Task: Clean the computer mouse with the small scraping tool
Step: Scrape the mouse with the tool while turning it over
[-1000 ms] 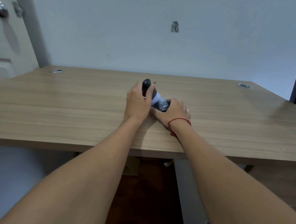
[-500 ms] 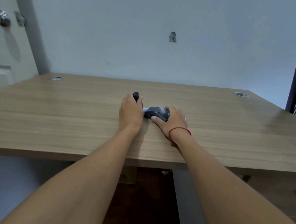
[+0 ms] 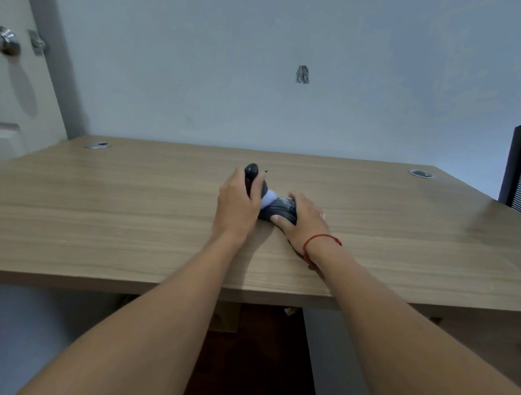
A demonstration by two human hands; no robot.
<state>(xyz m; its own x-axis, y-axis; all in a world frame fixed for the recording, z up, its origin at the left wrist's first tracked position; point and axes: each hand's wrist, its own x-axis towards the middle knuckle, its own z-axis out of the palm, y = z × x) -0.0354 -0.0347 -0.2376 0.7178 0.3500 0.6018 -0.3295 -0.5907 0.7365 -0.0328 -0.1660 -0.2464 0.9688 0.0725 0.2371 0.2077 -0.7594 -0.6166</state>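
1. so the left hand [image 3: 239, 203] is wrapped around the scraping tool [image 3: 256, 182]; fingers curled tight on it, back of the hand toward the camera, so most of the handle is hidden behind the knuckles
2. the tool's dark rounded butt end pokes out above the left fingers; a pale bluish-white bit comes out below the fingers on the thumb side and runs down to the mouse; so the long axis is tilted, top end away and to the left, working end down and to the right, pointing at the mouse
3. the computer mouse [image 3: 278, 210] is dark grey and sits on the table [image 3: 92, 213], right between the two hands; pretty much mid-table; its long axis looks roughly left-right across the view, but which end is the front I can't tell, too much is covered
4. the right hand [image 3: 306, 222] is clamped over the right side of the mouse; thumb along the near edge, the other fingers draped over the top and far side, pinning it flat on the table
5. the pale tip of the tool touches, or is just about touching, the left end of the mouse, right beside the left fingers; too small to see exact contact
6. red string bracelet [image 3: 320, 244] on the right wrist; both forearms reach in over the near table edge
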